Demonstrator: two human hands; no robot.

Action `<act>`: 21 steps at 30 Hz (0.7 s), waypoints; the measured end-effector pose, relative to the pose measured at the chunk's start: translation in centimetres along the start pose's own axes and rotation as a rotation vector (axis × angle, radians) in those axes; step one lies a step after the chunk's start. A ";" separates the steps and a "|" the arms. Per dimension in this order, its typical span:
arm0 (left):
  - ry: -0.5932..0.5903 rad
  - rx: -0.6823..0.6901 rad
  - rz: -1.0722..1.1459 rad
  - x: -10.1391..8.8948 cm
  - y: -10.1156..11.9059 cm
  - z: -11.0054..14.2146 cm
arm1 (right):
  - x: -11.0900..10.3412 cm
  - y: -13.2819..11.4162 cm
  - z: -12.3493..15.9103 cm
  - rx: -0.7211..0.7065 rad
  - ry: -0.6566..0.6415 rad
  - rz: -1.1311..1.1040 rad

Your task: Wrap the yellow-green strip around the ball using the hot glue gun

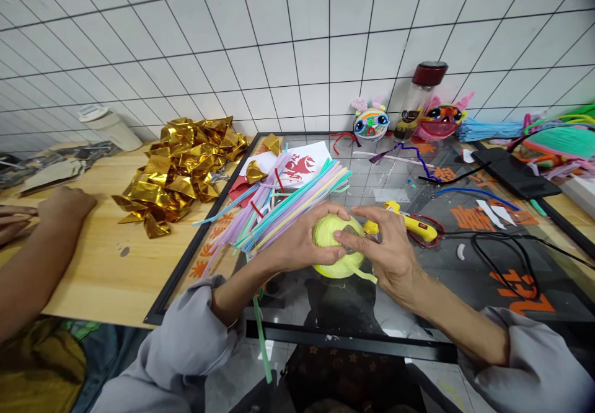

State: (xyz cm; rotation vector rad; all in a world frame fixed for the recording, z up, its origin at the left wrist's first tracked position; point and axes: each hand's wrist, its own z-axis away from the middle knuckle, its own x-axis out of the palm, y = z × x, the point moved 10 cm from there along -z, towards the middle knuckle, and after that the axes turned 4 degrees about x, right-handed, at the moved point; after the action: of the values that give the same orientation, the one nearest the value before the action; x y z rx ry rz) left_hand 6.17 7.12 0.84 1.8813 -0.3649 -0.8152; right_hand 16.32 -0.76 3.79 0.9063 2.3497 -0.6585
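My left hand [302, 242] cups a yellow-green ball wrapped in fuzzy strip [332, 248], thumb and fingers curled round its left side. My right hand [388, 252] presses on the ball's right side, its fingers pinching the wrap where a loose yellow-green tail [365, 273] hangs down. Both hands hover over the glass table top [418, 283]. Just behind my left hand lies a bundle of pastel pipe cleaners [279, 205]. A yellow glue gun [413, 224] lies right behind my right hand.
A heap of gold foil [179, 168] sits on the wooden table at left, where another person's arm [32, 258] rests. Painted masks [370, 123], a red-capped bottle [418, 100], a black cable [506, 255], a dark tablet [515, 174] and more pipe cleaners [488, 129] fill the back and right.
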 end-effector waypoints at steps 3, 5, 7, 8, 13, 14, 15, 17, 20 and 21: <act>-0.009 0.006 0.014 0.0 -0.3 0.1 | -0.1 0.1 0.1 0.008 0.000 -0.018; -0.019 -0.004 0.018 0.1 -0.7 0.1 | -0.3 0.1 0.1 0.009 0.018 -0.019; -0.023 -0.027 0.028 0.1 -1.1 0.3 | -0.5 0.4 0.1 0.022 0.026 -0.010; -0.024 -0.039 0.035 0.2 -1.2 0.3 | -0.6 0.6 0.1 0.029 0.026 -0.006; -0.022 -0.059 0.025 0.2 -1.3 0.3 | -0.5 0.9 0.2 0.046 0.027 -0.039; -0.019 -0.054 0.014 0.1 -1.1 0.3 | -0.5 1.0 0.3 0.052 0.029 -0.055; -0.018 -0.049 0.003 0.1 -0.9 0.2 | -0.4 1.1 0.3 0.059 0.028 -0.074; -0.019 -0.050 -0.012 0.0 -0.5 0.2 | -0.2 1.3 0.4 0.084 0.018 -0.124; -0.025 -0.087 0.007 0.1 -0.7 0.2 | 0.2 1.8 0.5 0.142 -0.029 -0.192; -0.026 -0.093 0.014 0.1 -0.7 0.2 | 0.3 2.0 0.5 0.167 -0.049 -0.215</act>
State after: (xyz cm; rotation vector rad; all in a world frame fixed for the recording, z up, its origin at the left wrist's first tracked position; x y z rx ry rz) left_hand 6.07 7.26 0.08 1.7814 -0.3499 -0.8339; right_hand 17.71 0.43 2.71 0.7025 2.3954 -0.9640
